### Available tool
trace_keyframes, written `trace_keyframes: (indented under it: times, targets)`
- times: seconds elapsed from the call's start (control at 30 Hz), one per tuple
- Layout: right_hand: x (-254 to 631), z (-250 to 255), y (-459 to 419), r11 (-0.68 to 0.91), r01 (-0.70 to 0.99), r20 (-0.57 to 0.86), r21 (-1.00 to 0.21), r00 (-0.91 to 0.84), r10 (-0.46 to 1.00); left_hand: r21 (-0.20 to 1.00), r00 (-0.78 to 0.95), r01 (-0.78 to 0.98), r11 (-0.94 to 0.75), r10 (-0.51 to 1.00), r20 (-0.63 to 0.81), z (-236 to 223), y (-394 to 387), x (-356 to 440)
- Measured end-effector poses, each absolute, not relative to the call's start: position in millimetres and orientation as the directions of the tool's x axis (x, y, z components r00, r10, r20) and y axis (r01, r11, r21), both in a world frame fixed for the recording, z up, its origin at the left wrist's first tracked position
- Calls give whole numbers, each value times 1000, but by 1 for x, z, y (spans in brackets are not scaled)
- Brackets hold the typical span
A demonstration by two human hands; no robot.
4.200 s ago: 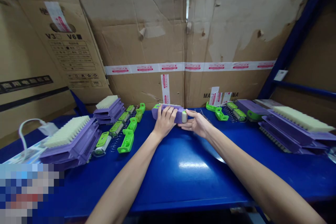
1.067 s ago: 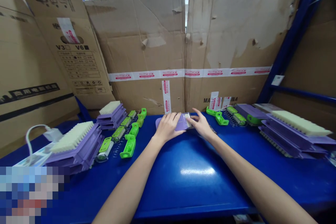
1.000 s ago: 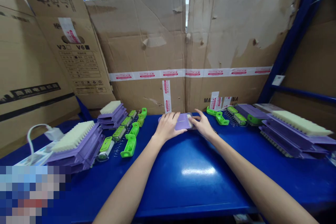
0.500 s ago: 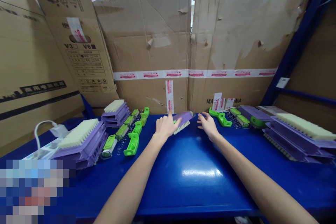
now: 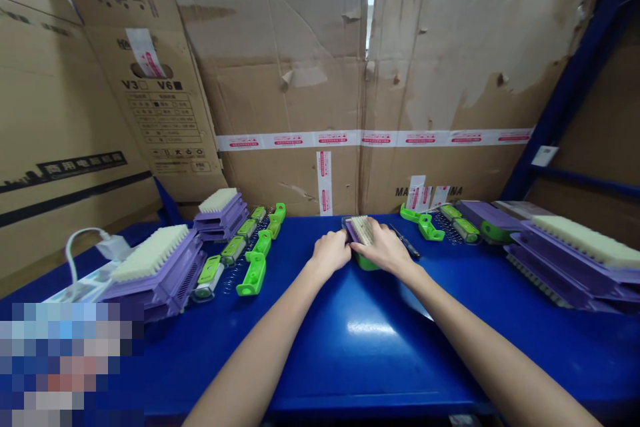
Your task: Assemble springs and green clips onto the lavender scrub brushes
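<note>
Between the left hand (image 5: 332,251), its bent fingers holding one side, and the right hand (image 5: 386,248), closed over the other, the purple brush (image 5: 361,229) sits bristles up, long axis pointing roughly away, green end (image 5: 368,264) nearest the person.

"V3" beside an empty box and "V6" beside a filled one — on the left cardboard flap (image 5: 173,177). "商用电脑" on the black band (image 5: 83,165) of the far-left cardboard (image 5: 45,87). "MA" and "NA", tape patches (image 5: 417,193) between — on the right back cardboard (image 5: 450,73). Red print on the white tape (image 5: 375,138) is too small to read.
</note>
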State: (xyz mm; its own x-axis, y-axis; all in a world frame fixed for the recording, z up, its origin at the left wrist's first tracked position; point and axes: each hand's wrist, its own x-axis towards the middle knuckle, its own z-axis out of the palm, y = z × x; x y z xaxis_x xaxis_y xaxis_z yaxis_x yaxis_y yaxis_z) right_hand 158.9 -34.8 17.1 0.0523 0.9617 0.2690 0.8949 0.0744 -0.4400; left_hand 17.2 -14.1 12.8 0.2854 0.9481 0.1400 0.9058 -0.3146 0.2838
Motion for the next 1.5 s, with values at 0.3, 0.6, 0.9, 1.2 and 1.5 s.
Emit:
trace_keyframes:
  times: [0.3, 0.6, 0.9, 1.2, 1.5]
  targets:
    - [164, 31, -39, -19, 988, 255, -155, 59, 965, 35, 271, 959, -282, 946, 177, 9, -1, -11]
    - [232, 82, -31, 37, 943, 416, -331, 110, 903, -20, 284, 959, -284, 947, 153, 9, -2, -7]
    - [341, 128, -20, -412, 891, 406, -193, 455, 793, -41, 289, 957, -286, 946, 145, 9, -3, -7]
    - [402, 109, 7, -596, 750, 210, -288, 656, 724, -43, 285, 958, -282, 948, 143, 7, -2, -7]
    - [397, 107, 15, -610, 734, 178, -300, 671, 720, -37, 287, 958, -285, 948, 140, 8, -3, -7]
